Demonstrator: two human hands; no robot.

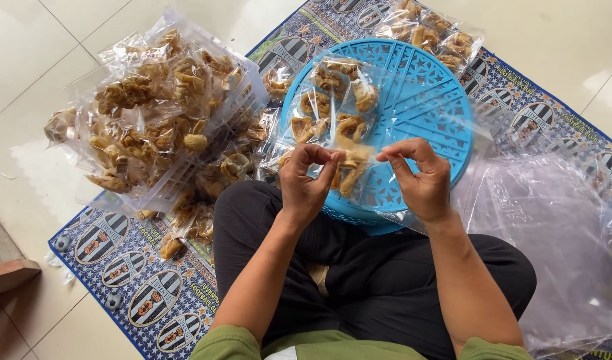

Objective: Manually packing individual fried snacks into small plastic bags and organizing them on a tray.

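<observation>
Seen from above, a seated person holds both forearms out over crossed legs in dark trousers, green sleeves pushed back at the near edge. The left hand (306,177) is raised with its back to the camera, fingers curled in and fingertips pinched together at the top. The right hand (419,175), level with it and a short gap to the right, mirrors that pinch, thumb against bent fingers.
</observation>
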